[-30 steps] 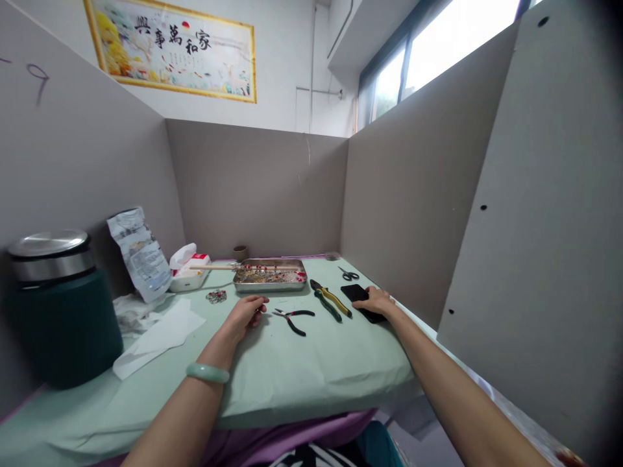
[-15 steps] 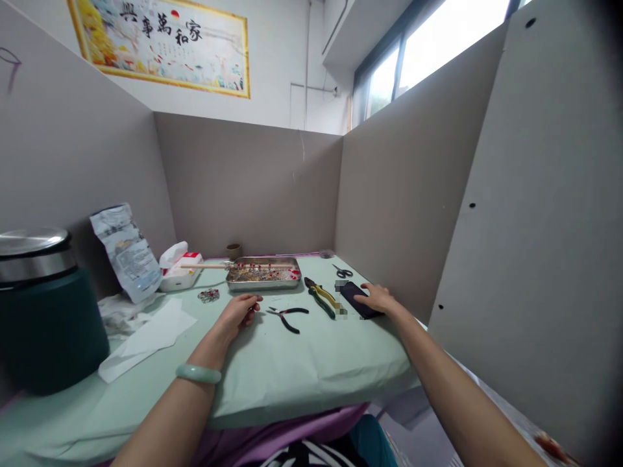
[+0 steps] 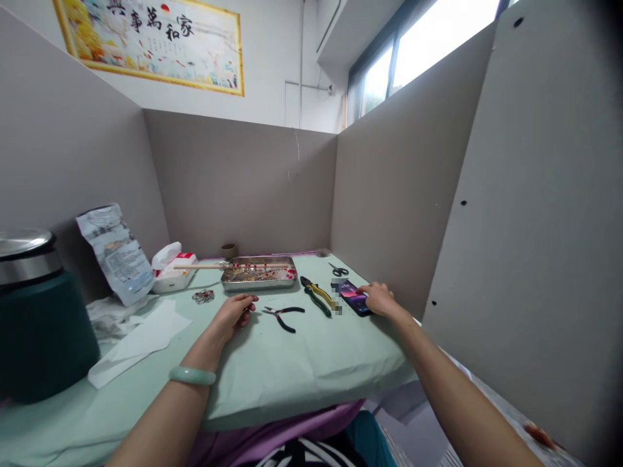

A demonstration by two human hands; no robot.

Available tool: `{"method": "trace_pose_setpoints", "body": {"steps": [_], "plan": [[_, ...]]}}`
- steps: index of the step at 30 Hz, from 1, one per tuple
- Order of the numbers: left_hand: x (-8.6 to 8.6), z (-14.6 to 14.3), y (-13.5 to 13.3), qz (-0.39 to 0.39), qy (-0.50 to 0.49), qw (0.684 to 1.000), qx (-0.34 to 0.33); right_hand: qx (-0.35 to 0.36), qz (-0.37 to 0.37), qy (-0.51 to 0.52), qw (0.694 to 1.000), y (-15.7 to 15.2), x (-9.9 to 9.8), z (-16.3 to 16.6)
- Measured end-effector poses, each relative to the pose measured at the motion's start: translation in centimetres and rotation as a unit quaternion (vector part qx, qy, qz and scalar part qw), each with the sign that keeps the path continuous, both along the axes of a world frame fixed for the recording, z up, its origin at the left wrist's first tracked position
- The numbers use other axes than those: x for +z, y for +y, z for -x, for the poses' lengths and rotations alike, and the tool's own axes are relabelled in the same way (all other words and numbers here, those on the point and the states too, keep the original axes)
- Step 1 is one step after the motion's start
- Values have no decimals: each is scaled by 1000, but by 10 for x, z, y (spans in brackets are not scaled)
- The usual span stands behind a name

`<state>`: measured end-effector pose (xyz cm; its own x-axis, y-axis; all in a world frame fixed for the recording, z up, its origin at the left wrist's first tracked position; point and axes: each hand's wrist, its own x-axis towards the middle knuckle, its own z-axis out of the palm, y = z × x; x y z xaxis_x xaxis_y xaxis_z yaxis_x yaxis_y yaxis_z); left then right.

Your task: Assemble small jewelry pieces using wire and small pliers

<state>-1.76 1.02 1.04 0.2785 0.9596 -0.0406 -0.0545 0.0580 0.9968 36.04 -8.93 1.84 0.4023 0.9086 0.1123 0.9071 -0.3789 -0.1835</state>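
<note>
My left hand (image 3: pixel 237 311) rests on the green-covered table with its fingers curled in a pinch. Something small and dark reddish shows at the fingers, too small to name. Just right of it lie small pliers (image 3: pixel 282 316) with dark handles, jaws pointing left. My right hand (image 3: pixel 380 299) reaches to a phone (image 3: pixel 354 297) lying flat, its screen lit pink and purple. The index finger is stretched out onto the screen, and the hand grips nothing. Between the small pliers and the phone lie larger pliers (image 3: pixel 318 297) with yellow and green handles.
A metal tray (image 3: pixel 259 284) of red and gold beads stands behind the hands, a wooden stick across it. Scissors (image 3: pixel 339 270) lie behind the phone. A bead cluster (image 3: pixel 203 296), tissue pack (image 3: pixel 174 275), white paper (image 3: pixel 141 344), pouch (image 3: pixel 117 256) and green flask (image 3: pixel 46 331) occupy the left.
The phone screen has gone from dark to lit. My right hand has drawn its spread fingers in, with the index finger now on the screen. The left hand keeps its pinch.
</note>
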Motion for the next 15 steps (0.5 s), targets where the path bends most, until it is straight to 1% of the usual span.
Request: {"method": "trace_pose_setpoints", "body": {"steps": [10,15], "plan": [[-2,0,1,-10,5,1000,-4,-1,8,-14,1000,5,1,8],[-2,-1,2,-7,9,1000,0,-1,8,-27,1000,16,-2,12]]}}
